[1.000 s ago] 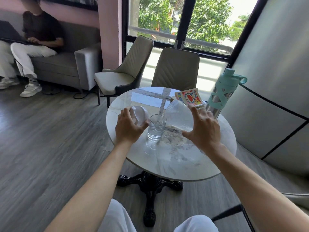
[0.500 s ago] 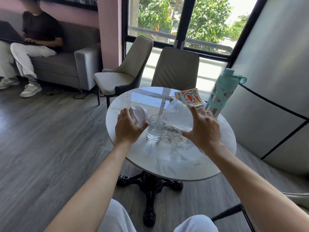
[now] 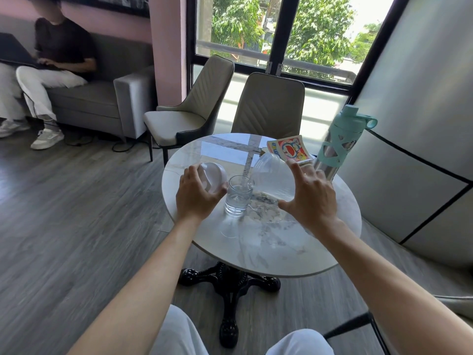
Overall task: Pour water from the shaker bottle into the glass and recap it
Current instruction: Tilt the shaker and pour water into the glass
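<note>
A clear plastic shaker bottle is tipped over to the left, its mouth at the rim of a small drinking glass that stands on the round marble table. My right hand grips the bottle's body from the right. Water sits in the lower part of the glass. My left hand is just left of the glass and holds the bottle's white cap above the tabletop.
A teal and steel water bottle stands at the table's far right edge beside a stack of colourful booklets. Two beige chairs stand behind the table. A person sits on a grey sofa at far left.
The bottle stays tilted over the glass and both hands hold almost the same places. The water level in the glass looks slightly higher.
</note>
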